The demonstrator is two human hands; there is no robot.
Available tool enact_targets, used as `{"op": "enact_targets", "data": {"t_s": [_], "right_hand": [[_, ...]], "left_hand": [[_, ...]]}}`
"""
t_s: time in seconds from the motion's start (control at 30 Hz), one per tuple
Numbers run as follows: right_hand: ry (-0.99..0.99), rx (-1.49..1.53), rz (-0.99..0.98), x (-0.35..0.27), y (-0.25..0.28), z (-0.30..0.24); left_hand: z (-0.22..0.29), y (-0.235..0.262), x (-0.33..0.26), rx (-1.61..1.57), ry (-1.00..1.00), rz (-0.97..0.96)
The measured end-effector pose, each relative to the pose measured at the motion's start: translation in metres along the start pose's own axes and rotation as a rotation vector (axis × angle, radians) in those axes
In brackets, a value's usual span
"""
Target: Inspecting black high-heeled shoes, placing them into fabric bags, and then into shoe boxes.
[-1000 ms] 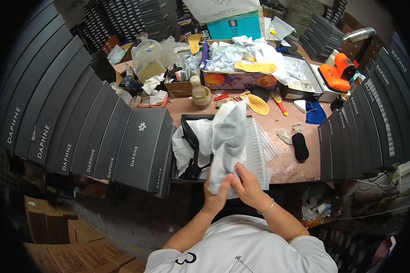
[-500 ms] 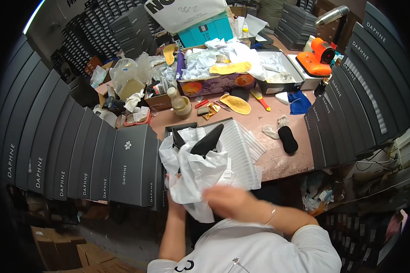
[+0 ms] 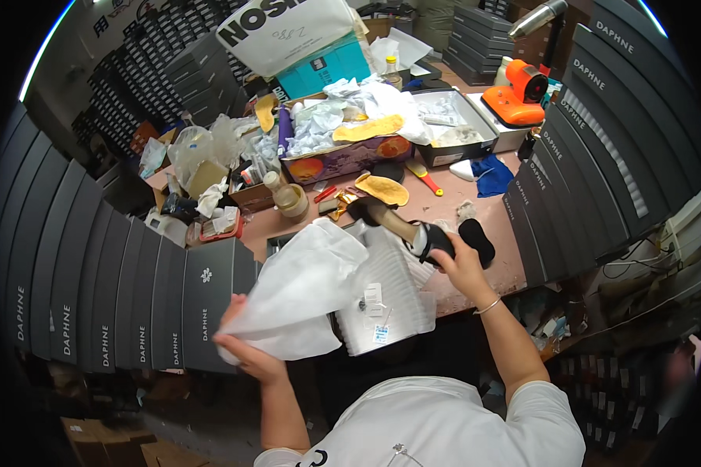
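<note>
My left hand point(image 3: 251, 352) grips the lower left edge of a white sheet of tissue paper point(image 3: 300, 284), which spreads up and to the right. In my right hand point(image 3: 465, 268) is a black shoe point(image 3: 396, 224) with a beige insole, held by its heel end. Its dark toe points up and left. Below it, a translucent white ribbed packing sheet point(image 3: 393, 303) lies at the table's near edge, partly covered by the tissue. A dark box edge shows behind the tissue. The second shoe is not visible.
Stacked dark shoe boxes point(image 3: 206, 300) line the left, and more boxes point(image 3: 576, 179) rise at right. Behind stand a carton of crumpled paper point(image 3: 350, 162), a glue jar point(image 3: 290, 201), a brush point(image 3: 424, 179), a yellow insole point(image 3: 383, 189), a black pad point(image 3: 477, 243) and an orange device point(image 3: 516, 97).
The black shoe has come out of the tissue and up to the right in my right hand. My left hand has moved left with the tissue, now spread out.
</note>
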State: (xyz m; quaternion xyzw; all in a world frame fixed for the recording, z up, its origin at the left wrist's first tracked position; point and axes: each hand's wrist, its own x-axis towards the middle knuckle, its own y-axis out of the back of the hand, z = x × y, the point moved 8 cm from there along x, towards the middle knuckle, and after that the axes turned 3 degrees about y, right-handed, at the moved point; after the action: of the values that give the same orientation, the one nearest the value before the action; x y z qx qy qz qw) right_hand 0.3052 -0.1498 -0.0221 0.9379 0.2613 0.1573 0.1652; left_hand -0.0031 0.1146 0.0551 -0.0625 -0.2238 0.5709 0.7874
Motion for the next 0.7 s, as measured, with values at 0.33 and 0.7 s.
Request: {"op": "enact_targets", "data": {"t_s": [0.33, 0.7], "right_hand": [[-0.161, 0.441, -0.417, -0.006, 0.024, -0.058], [0.569, -0.076, -0.464, -0.018, -0.096, -0.121]], "left_hand": [[-0.118, -0.091, -0.022, -0.092, 0.62, -0.813], [-0.154, -0.047, -0.135, -0.356, 1.347, -0.574]]}}
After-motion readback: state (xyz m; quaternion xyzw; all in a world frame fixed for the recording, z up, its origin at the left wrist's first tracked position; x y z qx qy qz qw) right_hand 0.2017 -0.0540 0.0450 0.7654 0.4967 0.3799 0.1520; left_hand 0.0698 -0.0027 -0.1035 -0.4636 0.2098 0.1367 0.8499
